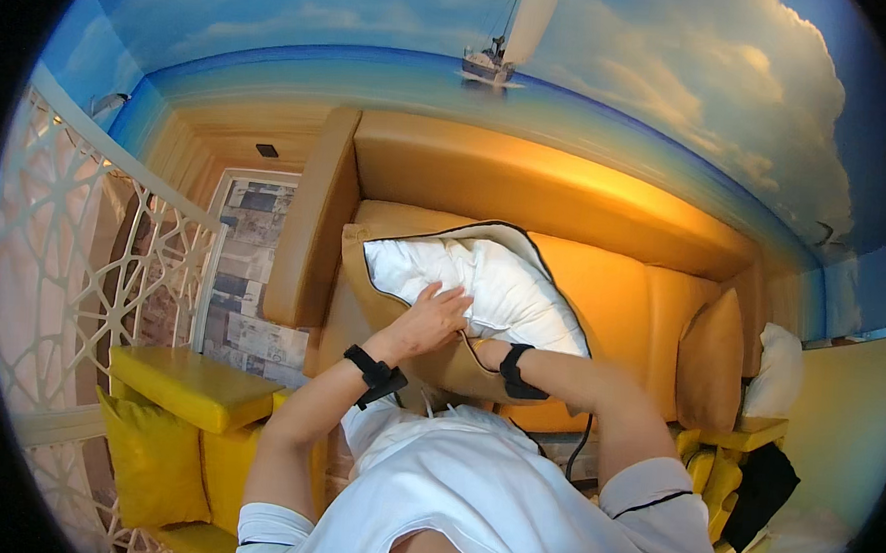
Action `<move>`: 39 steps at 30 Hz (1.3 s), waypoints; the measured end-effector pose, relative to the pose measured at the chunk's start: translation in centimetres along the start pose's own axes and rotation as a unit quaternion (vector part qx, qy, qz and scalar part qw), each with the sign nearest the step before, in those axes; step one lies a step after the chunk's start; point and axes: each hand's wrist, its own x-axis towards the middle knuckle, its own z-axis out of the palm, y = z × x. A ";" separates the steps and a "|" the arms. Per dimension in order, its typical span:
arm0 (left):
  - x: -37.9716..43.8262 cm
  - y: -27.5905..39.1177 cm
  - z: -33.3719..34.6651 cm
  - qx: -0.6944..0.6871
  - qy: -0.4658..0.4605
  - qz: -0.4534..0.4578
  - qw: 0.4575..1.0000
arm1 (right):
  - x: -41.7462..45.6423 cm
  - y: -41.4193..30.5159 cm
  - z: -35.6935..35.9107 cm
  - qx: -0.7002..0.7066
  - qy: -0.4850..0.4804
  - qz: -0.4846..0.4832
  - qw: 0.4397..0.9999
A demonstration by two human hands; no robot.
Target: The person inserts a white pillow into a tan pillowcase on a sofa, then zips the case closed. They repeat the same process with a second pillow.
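A tan cushion cover (401,349) lies unzipped on the sofa seat, its dark-edged opening spread wide. Inside it shows a white padded cushion insert (502,287). My left hand (433,322) rests on the near edge of the insert and the cover's rim, fingers spread. My right hand (486,351) reaches under the near flap of the cover at the opening; its fingers are hidden inside. A black strap is worn on each wrist.
An orange-tan sofa (615,293) stretches ahead, with a tan cushion (711,366) and a white pillow (774,373) at its right end. A yellow seat (196,391) with a yellow pillow (155,460) stands at lower left, beside a white lattice screen (119,282). A black cloth (761,492) hangs at lower right.
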 end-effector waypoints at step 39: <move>-0.1 3.7 1.8 0.039 -0.008 -0.058 0.998 | -4.5 -3.5 -1.7 -0.118 0.458 0.210 0.855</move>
